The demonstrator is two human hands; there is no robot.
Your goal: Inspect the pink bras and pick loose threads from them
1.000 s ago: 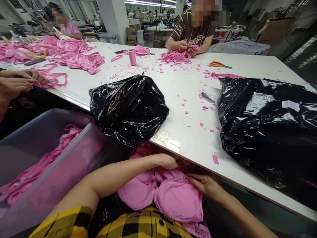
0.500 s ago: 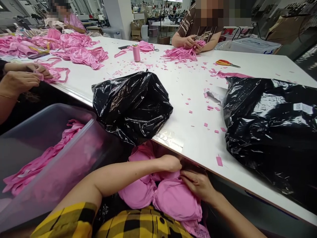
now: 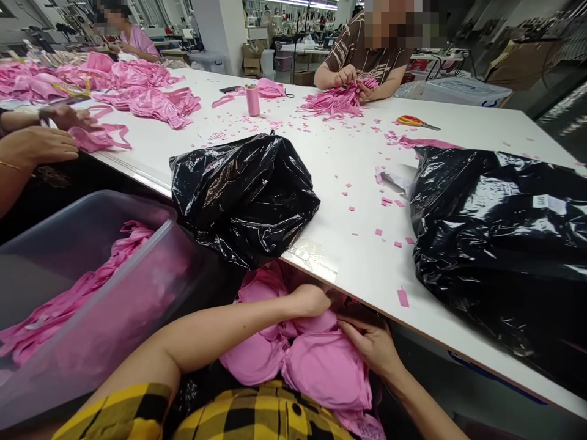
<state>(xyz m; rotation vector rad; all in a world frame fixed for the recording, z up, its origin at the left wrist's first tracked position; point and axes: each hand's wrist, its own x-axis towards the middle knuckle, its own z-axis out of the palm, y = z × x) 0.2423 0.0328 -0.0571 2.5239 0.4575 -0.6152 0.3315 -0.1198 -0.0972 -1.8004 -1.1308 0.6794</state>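
Several pink bras lie together on my lap below the table's edge, and the nearest bra [image 3: 328,370] shows its smooth cups. My left hand [image 3: 312,299] reaches across from the left, curled closed over the cloth at the bra's upper edge; its fingertips are hidden by the hand and the table edge. Beside it, my right hand [image 3: 369,342] pinches the bra's upper right edge, thumb on the near side. Shadow under the table covers part of its fingers. More pink bra cups [image 3: 261,290] are tucked behind my left forearm.
A black plastic bag [image 3: 247,195] hangs over the table edge [image 3: 367,269]; a larger filled one [image 3: 499,244] lies right. A translucent bin [image 3: 156,256] holds pink pieces at left. Scissors [image 3: 415,121], a thread spool [image 3: 252,101] and scraps lie farther back. Co-workers handle pink pieces.
My right hand has moved slightly left toward my left hand, along the bra's edge. The left co-worker's hands have shifted on their pink garment. The view has tilted a little.
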